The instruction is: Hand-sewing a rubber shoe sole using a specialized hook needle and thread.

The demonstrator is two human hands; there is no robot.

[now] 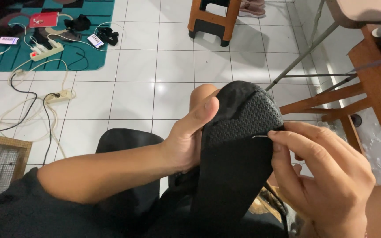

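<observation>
left hand [186, 143] clamps the left edge of a black fabric piece with a textured mesh panel [239, 132], held up over the lap, thumb pressed on its front. right hand [327, 176] pinches a thin silver needle [259, 137] entering the mesh's right edge. finished stitches can't be made out; sewing looks underway. white tiled floor [155, 66] beyond.

Most of the needle [259, 137] is hiding inside the right hand [320, 176] pinch; only a short silver tip is showing. The left hand [186, 141] fingers are lying behind the black fabric piece [239, 145], out of sight. Below both grips, the fabric is running off the bottom edge, its lower end unseen.
</observation>
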